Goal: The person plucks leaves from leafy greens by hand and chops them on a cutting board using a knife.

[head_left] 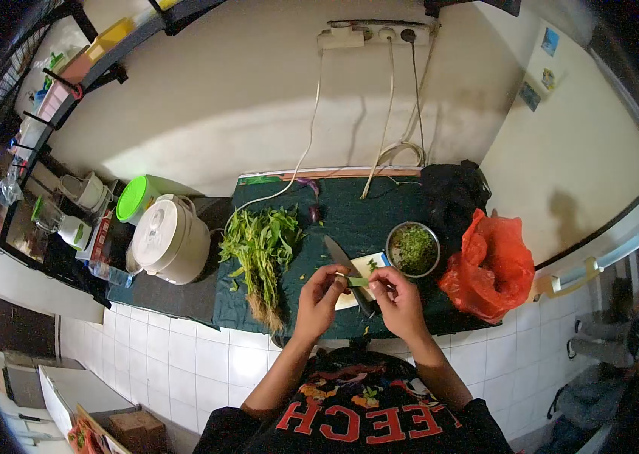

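A narrow, pale-green piece of plant (358, 282) is held raised above a white cutting board with a blue corner (371, 263). One end is pinched between thumb and fingers of the left hand (321, 297), the other between those of the right hand (398, 296); the two hands are set close together. A dark-handled knife with a grey metal blade (338, 251) is seen lying slantwise beneath them on the dark green, cloth-covered surface (357, 212). The hands are flanked by a bundle of leafy green stems with pale roots (263, 238) at left and a round metal bowl of chopped greens (414, 275) at right. The held piece is judged very light, soft and easily torn, perhaps slippery if moist; it is best gripped lightly at its ends, by the fingertips.
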Action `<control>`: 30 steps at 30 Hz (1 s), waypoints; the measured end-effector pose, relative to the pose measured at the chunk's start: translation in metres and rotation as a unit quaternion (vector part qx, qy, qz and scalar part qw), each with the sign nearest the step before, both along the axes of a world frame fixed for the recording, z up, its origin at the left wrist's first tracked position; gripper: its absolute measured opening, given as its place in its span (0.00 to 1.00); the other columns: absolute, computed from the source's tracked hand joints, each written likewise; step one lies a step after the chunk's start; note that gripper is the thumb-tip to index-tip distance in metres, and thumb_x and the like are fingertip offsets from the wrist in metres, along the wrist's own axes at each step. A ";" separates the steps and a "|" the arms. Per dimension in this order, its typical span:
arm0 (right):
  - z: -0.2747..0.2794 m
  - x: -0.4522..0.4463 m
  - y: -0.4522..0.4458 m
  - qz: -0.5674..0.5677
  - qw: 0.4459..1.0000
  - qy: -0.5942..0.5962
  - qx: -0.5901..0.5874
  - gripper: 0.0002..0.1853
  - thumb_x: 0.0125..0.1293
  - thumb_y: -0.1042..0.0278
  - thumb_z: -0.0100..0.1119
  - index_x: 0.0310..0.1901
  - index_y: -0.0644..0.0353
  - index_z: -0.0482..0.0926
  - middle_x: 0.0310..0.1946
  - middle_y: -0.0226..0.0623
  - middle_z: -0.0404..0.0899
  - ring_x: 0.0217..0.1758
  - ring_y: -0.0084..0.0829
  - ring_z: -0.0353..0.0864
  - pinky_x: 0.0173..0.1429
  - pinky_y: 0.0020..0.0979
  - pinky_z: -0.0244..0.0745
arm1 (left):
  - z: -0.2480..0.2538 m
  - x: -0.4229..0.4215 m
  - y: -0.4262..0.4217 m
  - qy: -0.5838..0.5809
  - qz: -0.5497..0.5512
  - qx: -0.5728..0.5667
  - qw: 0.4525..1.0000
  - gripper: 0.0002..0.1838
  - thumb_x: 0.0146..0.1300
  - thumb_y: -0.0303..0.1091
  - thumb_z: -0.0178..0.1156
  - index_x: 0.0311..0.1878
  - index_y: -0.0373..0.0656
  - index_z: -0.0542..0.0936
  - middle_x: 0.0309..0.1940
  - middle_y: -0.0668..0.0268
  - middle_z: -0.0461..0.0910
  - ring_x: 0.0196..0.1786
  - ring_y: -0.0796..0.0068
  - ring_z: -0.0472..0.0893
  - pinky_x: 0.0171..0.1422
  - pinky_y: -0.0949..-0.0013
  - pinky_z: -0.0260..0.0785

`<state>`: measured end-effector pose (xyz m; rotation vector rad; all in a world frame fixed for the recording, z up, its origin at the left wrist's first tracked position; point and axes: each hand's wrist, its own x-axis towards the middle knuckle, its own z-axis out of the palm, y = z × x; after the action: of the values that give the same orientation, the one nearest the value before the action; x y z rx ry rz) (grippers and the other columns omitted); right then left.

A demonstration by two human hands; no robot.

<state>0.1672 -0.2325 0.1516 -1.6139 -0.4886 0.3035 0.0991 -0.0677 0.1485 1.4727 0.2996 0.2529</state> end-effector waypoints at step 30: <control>0.015 -0.008 0.031 0.056 0.963 -0.254 -0.072 0.11 0.59 0.78 0.67 0.45 0.65 0.84 0.34 0.40 0.82 0.34 0.32 0.82 0.38 0.28 0.76 | 0.012 -0.040 0.034 -0.062 0.074 0.427 0.899 0.12 0.54 0.28 0.70 0.43 0.43 0.87 0.33 0.62 0.85 0.35 0.63 0.81 0.44 0.65 0.69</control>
<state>0.1591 -0.2020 0.1667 -1.8116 -0.9692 0.0000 0.0588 -0.0340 0.1605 2.2917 0.1997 0.6589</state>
